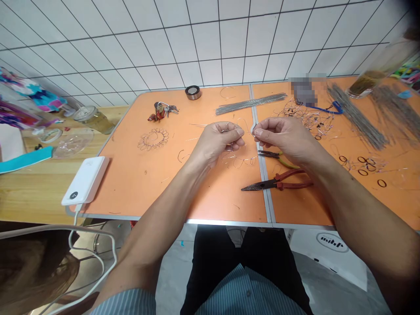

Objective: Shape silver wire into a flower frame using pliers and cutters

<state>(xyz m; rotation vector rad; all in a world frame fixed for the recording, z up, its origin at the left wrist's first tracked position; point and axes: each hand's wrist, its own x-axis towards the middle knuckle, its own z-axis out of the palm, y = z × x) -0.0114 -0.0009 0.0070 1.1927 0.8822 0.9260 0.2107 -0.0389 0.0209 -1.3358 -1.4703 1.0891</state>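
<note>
My left hand [223, 138] is closed in a pinch on a thin wire above the orange table [210, 197]. Close beside it, my right hand [277, 133] pinches too, its fingertips near the same thin wire; the exact shape between the hands is too fine to make out. A looped wire piece [241, 161] hangs or lies just below the left hand. Under my right hand lie pliers with yellow handles [271, 154], partly hidden by the wrist. Nearer to me are long-nose pliers with red handles [275, 181]. A flower-like wire ring [153, 139] lies to the left.
Bundles of straight wire [251, 104] lie at the back and on the right [357, 116]. Tangled wire pieces [305, 116] and dark rings [362, 172] spread at right. Keys [162, 111], a tape roll [193, 92], a white power bank [85, 180] and a jar [93, 119] stand leftward.
</note>
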